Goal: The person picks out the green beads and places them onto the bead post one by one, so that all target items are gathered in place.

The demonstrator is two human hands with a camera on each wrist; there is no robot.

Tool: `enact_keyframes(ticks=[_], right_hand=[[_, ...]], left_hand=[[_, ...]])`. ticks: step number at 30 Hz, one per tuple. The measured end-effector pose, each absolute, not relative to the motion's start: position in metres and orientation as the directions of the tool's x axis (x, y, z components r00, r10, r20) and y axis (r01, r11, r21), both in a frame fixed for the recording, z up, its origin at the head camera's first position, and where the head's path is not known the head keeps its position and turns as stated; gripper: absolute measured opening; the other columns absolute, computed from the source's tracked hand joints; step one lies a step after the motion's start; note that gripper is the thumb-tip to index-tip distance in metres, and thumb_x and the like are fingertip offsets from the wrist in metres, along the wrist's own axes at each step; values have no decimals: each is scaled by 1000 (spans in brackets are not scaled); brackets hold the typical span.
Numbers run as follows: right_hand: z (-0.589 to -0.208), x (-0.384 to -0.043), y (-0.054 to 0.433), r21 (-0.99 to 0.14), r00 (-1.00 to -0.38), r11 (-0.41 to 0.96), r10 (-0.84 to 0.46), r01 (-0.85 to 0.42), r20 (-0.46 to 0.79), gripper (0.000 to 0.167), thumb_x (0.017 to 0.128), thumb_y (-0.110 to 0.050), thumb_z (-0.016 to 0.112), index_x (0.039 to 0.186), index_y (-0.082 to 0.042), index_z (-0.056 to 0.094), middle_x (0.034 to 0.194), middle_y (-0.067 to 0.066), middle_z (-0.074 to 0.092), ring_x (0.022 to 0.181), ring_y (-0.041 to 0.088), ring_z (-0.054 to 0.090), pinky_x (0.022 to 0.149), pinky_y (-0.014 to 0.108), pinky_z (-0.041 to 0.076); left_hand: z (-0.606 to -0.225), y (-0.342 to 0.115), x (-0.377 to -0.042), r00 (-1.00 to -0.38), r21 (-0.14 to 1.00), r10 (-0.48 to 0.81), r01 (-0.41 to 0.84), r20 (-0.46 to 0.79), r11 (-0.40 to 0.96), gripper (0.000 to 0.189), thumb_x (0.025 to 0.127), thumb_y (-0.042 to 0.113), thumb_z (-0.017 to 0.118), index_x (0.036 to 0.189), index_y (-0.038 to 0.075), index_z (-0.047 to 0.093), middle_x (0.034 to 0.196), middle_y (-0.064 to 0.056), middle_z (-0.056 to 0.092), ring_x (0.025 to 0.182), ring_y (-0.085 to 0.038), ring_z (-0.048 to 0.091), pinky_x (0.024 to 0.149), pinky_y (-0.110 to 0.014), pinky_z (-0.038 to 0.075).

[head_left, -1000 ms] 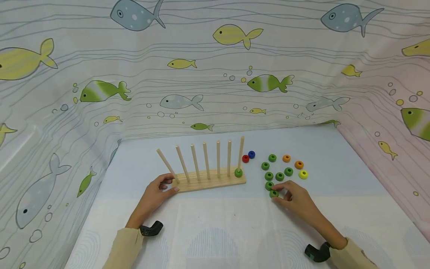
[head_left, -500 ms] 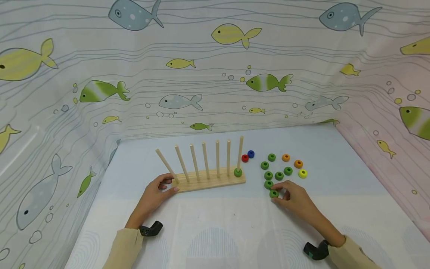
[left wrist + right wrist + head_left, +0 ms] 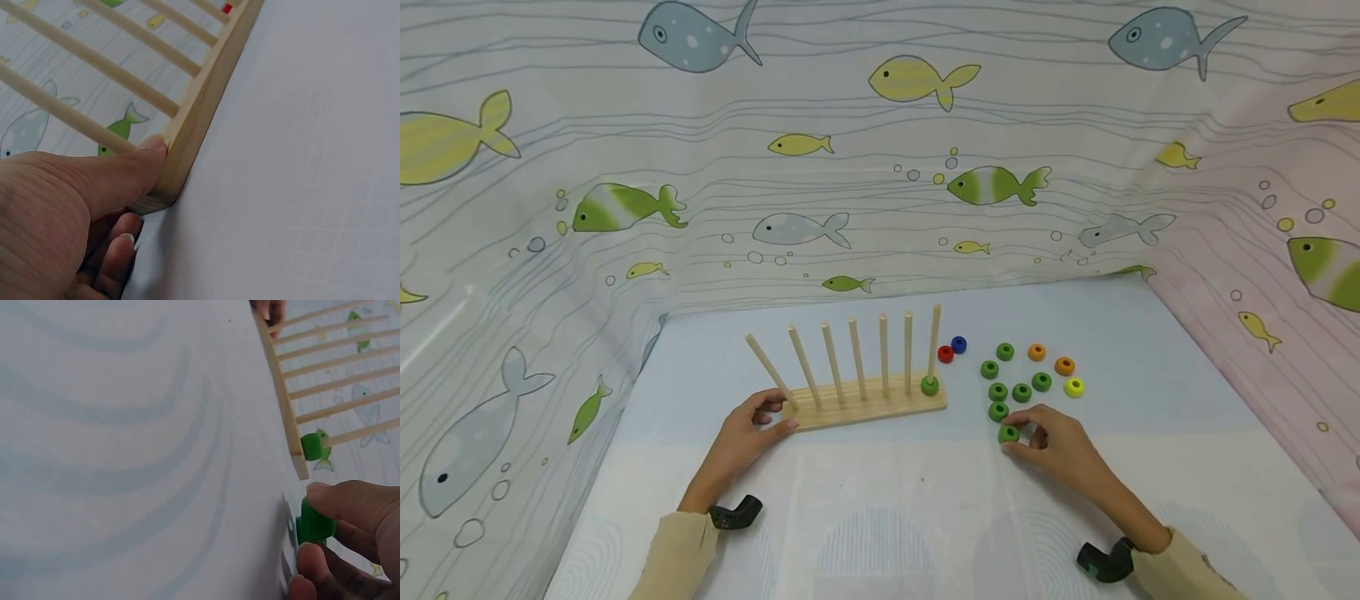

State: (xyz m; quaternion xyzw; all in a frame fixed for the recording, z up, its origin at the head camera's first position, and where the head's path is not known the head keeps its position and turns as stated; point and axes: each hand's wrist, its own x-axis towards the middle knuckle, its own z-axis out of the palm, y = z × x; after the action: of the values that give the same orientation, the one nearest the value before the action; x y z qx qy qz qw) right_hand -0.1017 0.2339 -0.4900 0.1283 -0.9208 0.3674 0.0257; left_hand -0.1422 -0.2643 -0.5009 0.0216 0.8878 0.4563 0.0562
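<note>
My left hand [image 3: 745, 433] grips the left end of a wooden peg rack [image 3: 872, 408], its thumb on the base beside the end peg in the left wrist view. Several upright pegs stand along the rack. A green bead [image 3: 929, 386] sits at the foot of the rightmost peg. To the right of the rack, my right hand [image 3: 1060, 442] pinches another green bead [image 3: 317, 522] between thumb and fingers, close over the table. Just behind that hand lies a loose green bead [image 3: 998, 412].
Several more green beads [image 3: 1021, 392] are scattered at the right, with orange beads [image 3: 1064, 366] and a yellow bead [image 3: 1073, 387] beyond. A red bead [image 3: 945, 354] and a blue bead [image 3: 958, 344] lie behind the rack's right end. A fish-patterned sheet [image 3: 805, 183] rises behind the table.
The pinched green bead has shifted slightly left and toward me, widening its gap from the bead behind it. My left hand keeps its grip on the rack.
</note>
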Motion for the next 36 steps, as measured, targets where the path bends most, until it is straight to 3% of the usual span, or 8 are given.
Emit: enact_keyframes(ticks=[29,36], right_hand=[[-474,-106,232,-679,-965,686,-209,-261,160,37,84,-11,87,119,-10,74,106,3,70,63,5,56,50,25,47],[-469,-109,228,-662,-966,703,-196,-259,170,34,86,-15,85,118,-12,75,96,0,68,63,6,55,51,25,45]], left_hand=[[-500,-264,-140,-992,815,92,-15,-83,579,61,92,39,79,142,11,56,130,-10,60,112,-25,53,98,-45,43],[-497,-263,-140,-993,821,90,-17,-83,570,60,92,38,79,141,10,56,130,-11,61,113,-27,54,98,-47,42]])
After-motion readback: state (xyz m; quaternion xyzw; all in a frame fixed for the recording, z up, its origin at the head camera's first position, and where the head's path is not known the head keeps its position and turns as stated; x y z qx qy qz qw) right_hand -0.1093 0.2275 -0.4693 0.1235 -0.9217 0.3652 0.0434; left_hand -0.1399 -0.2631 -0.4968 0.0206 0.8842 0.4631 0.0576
